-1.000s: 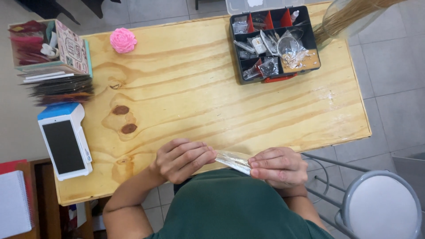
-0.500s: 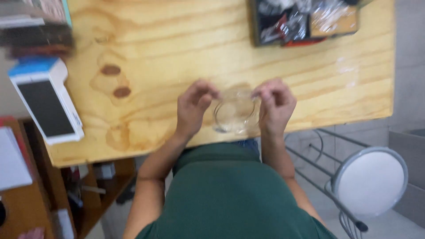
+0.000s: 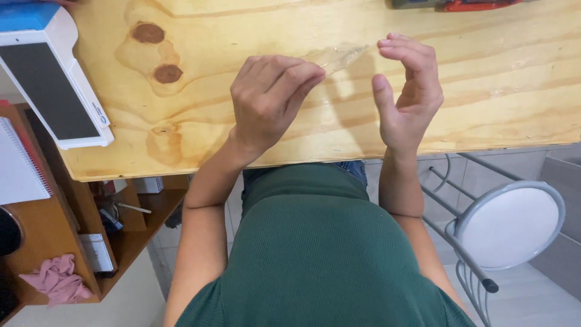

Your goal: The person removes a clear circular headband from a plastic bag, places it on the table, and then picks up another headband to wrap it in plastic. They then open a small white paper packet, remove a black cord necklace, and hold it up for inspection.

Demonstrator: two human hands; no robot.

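The left hand [image 3: 269,100] pinches a small clear plastic bag [image 3: 336,57] over the wooden table [image 3: 514,79]. The right hand [image 3: 407,91] is open beside it. A white card reader [image 3: 51,79] lies at the table's left edge.

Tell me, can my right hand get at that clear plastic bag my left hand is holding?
Probably yes: the right hand is open beside the clear plastic bag, with nothing between them above the wooden table.
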